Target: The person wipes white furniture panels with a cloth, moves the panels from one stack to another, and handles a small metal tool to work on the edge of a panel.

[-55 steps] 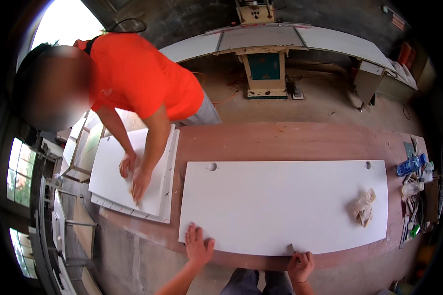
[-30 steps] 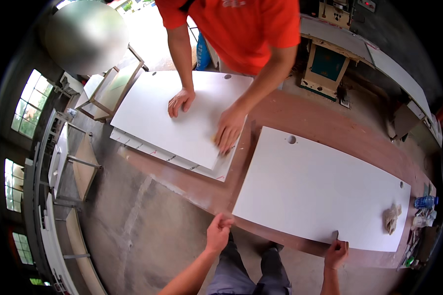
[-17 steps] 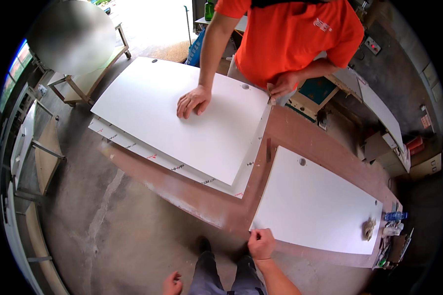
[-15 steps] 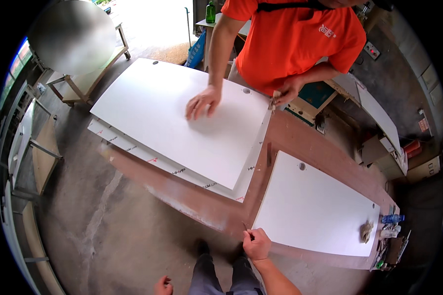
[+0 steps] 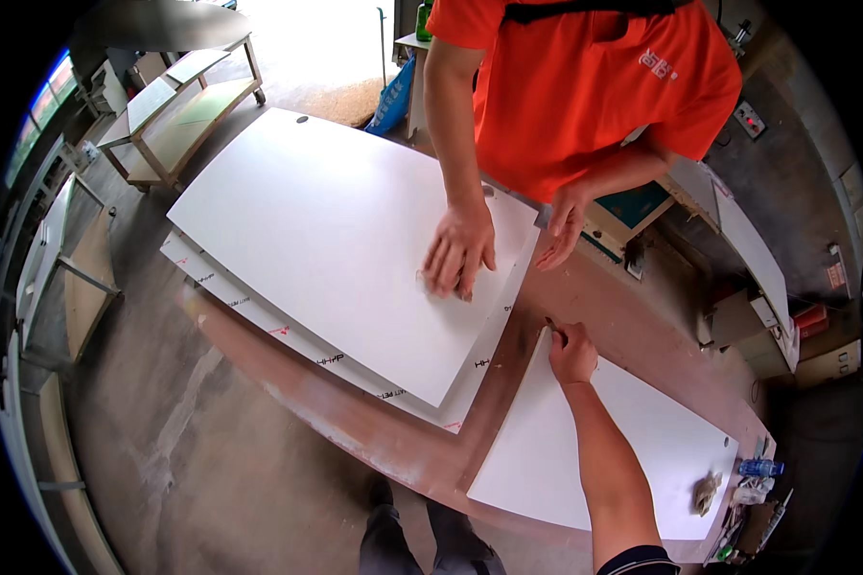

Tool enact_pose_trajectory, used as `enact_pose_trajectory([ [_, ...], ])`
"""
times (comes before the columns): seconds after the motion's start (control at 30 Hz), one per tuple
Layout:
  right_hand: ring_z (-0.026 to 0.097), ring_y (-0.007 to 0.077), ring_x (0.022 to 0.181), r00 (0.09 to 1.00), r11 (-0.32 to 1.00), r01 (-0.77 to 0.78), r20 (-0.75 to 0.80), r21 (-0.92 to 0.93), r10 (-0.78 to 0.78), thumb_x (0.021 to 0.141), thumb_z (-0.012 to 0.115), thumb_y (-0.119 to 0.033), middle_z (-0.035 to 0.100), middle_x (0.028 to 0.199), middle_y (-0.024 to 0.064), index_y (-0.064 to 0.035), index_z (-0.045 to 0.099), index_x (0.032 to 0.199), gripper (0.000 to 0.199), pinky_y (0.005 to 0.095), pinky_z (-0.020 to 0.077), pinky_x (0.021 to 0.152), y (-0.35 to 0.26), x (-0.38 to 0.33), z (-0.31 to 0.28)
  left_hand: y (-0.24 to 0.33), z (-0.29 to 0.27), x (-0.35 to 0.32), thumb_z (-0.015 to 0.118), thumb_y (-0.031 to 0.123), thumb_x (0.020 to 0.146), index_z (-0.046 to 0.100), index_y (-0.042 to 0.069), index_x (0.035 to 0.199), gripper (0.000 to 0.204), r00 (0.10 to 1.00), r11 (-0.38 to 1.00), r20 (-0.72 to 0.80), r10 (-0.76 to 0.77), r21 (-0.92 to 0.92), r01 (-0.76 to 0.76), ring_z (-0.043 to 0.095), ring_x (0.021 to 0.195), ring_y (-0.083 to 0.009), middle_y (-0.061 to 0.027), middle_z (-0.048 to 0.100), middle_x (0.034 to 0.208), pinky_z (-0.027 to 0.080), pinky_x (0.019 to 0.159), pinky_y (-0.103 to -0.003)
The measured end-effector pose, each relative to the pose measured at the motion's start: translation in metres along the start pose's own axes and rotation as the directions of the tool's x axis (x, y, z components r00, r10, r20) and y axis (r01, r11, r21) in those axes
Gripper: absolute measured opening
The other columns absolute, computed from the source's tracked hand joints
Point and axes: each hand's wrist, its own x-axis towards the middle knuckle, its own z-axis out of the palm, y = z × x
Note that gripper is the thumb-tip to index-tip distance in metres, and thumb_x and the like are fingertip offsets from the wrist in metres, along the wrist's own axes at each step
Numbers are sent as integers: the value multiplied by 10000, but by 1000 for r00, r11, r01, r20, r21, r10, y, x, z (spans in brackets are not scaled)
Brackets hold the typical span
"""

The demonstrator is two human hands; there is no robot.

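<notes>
My right hand [image 5: 572,355] is closed on a small dark, thin tool at the far left corner of a white panel [image 5: 508,470]; the tool's kind is too small to make out. My forearm stretches across this panel, covering part of it. My left hand is out of view. Farther left lies a stack of larger white panels [image 5: 326,240], its lower sheet jutting out with printed marks along the edge. A co-worker in an orange shirt presses one hand [image 5: 460,254] on the top panel, with something pale under the fingers. Their other hand [image 5: 564,225] hangs near the stack's corner.
A brown worktable [image 5: 355,431] carries the panels. A crumpled rag [image 5: 708,494] rests on the right panel's end, near a blue-capped bottle [image 5: 760,468] and loose tools. A wheeled rack [image 5: 177,125] stands far left. Panels lean on the left-hand frame [image 5: 91,287].
My right hand has moved from the right panel's near corner to its far corner. My left hand has left the view. The co-worker's hand has slid right and nearer over the stack.
</notes>
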Motion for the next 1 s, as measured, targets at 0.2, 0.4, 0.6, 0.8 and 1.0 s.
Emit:
enact_pose_trajectory([
  [0.2,602,310,743,987,965,157,-16,209,-158,754,629,-40,590,787,81,-73,610,758,38,407,499,622,1,-10,1,25,14,-17,542,216,930,527,-59,1295,458,999,999,38,29,-46,-27,566,1198,-303,-231,602,1252,428,1024,-389],
  [0.4,581,304,701,958,919,246,69,308,-279,692,593,25,564,737,94,-73,622,764,125,400,488,593,-27,-70,-32,89,-7,-12,550,208,924,570,-52,1253,420,992,997,125,15,80,-25,587,1168,-283,-214,628,1219,440,1000,-367],
  [0.6,571,270,670,908,870,261,198,418,-368,644,595,28,542,718,73,-80,627,776,174,384,488,574,-73,-159,-71,31,-20,19,543,248,924,588,-19,1253,426,982,985,94,166,33,-170,598,1148,-287,-209,646,1190,445,972,-371],
  [0.8,578,263,684,833,835,300,300,462,-465,637,628,-12,560,716,70,-95,641,771,158,389,491,592,-106,-235,-110,12,-56,30,537,310,930,575,-16,1271,473,984,974,65,169,143,-176,558,1208,-305,-234,601,1252,421,1014,-377],
  [1.0,568,305,681,994,959,71,62,274,-91,736,619,-32,570,714,104,-59,616,726,29,424,472,585,-96,-172,-90,-11,-95,49,533,330,929,570,10,1281,478,984,955,69,163,241,-175,539,1229,-333,-224,579,1291,414,1025,-389],
])
